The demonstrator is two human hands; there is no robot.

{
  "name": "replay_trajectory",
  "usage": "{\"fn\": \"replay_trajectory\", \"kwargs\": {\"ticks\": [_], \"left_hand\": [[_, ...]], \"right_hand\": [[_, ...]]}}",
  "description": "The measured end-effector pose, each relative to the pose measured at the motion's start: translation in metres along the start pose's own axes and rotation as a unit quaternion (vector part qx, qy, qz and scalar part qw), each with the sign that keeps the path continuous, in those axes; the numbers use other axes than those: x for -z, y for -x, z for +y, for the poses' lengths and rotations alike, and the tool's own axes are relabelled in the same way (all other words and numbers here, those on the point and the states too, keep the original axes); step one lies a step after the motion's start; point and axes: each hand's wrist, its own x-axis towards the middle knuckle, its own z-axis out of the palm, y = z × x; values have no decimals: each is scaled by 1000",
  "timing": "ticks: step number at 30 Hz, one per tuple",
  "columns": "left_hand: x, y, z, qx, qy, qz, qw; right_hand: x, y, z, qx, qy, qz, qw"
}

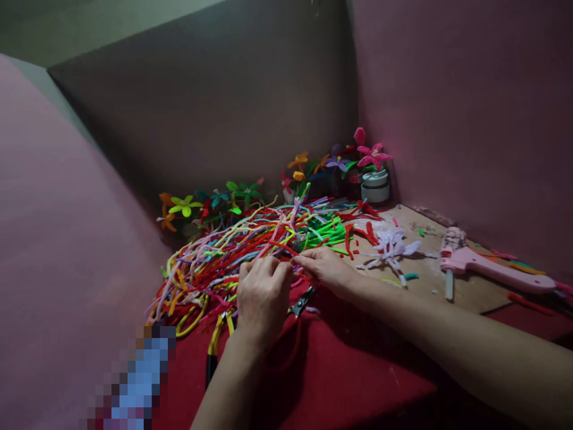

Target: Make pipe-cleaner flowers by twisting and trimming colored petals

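My left hand (262,292) and my right hand (324,267) meet at the near edge of a big heap of coloured pipe cleaners (233,254). Both hands have their fingers curled and pinched together on a thin red pipe cleaner (289,258) stretched between them. Just under the hands lie pliers with yellow-and-black handles (215,340), jaws pointing right, on the red cloth (340,370).
A pale lilac pipe-cleaner flower (391,246) lies on the wooden board (470,286) beside a pink glue gun (487,269). Finished flowers (210,203) line the back wall, with more in a white pot (375,185). Red and green scraps are scattered about. Pink walls close in on three sides.
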Motion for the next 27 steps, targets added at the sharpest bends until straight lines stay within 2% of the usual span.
{"fn": "replay_trajectory", "kwargs": {"ticks": [4, 9, 12, 14, 17, 18, 20, 21, 23, 25, 26, 27], "left_hand": [[-3, 0, 0, 13, -4, 5, 1000], [-6, 1, -8, -5, 41, 11, 999], [-6, 0, -17, -5, 74, 54, 996], [-3, 1, -23, 50, 73, 131, 987], [1, 2, -27, 188, 90, 233, 950], [1, 2, -27, 236, 128, 243, 932], [-1, 1, -24, 326, 275, 201, 882], [-3, 0, -21, 362, 373, 152, 840], [-9, -2, -16, 404, 558, 37, 724], [-14, -4, -11, 411, 673, -29, 614], [-17, -4, -9, 410, 703, -39, 580], [-18, -4, -7, 407, 718, -39, 563]], "right_hand": [[-5, 5, 1, -20, 21, -56, 998], [-6, 9, -5, -26, -25, -109, 993], [-4, 9, -7, -49, -48, -127, 990], [-3, 9, -8, -49, -54, -99, 992], [-4, 9, -9, -28, -43, -36, 998], [-5, 9, -9, -23, -33, -22, 999], [-6, 10, -10, -18, -9, -13, 1000], [-7, 11, -10, -14, 2, -17, 1000], [-9, 13, -10, -4, 22, -35, 999], [-11, 15, -10, 5, 33, -49, 998], [-12, 16, -9, 9, 30, -53, 998], [-13, 17, -9, 11, 19, -56, 998]]}}
